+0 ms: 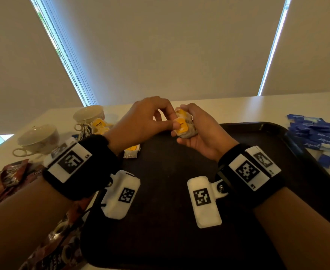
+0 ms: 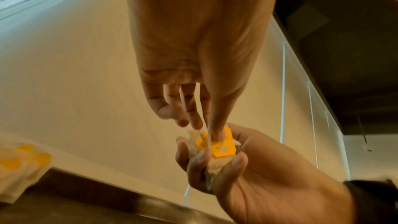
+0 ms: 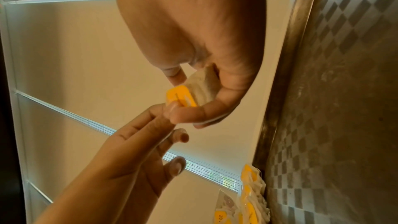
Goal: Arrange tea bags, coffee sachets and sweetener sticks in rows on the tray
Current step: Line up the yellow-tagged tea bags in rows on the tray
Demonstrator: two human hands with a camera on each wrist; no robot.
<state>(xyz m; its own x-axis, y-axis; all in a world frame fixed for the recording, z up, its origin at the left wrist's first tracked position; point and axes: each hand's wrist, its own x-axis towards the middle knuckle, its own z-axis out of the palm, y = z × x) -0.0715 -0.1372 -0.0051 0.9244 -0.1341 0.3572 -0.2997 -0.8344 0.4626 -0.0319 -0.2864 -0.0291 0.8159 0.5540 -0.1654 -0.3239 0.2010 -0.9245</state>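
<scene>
Above the far part of the dark tray (image 1: 166, 240) my right hand (image 1: 181, 134) grips a small bunch of tea bags (image 1: 189, 131) with yellow tags. My left hand (image 1: 175, 122) pinches one yellow tag (image 1: 181, 127) of that bunch between thumb and fingertips. In the left wrist view the tag (image 2: 224, 146) shows under my left hand (image 2: 204, 129), with a string (image 2: 203, 106) running up along the fingers. From the right wrist, the bunch (image 3: 202, 88) sits in my right hand's curled fingers. One tea bag (image 1: 132, 152) lies on the tray by my left wrist.
More tea bags (image 1: 100, 125) lie beside two cream cups (image 1: 89, 114) (image 1: 37, 138) at the back left. Coffee sachets (image 1: 10, 178) spread along the tray's left side. Blue sweetener sticks (image 1: 316, 137) are heaped right of the tray. Window blinds stand behind the counter.
</scene>
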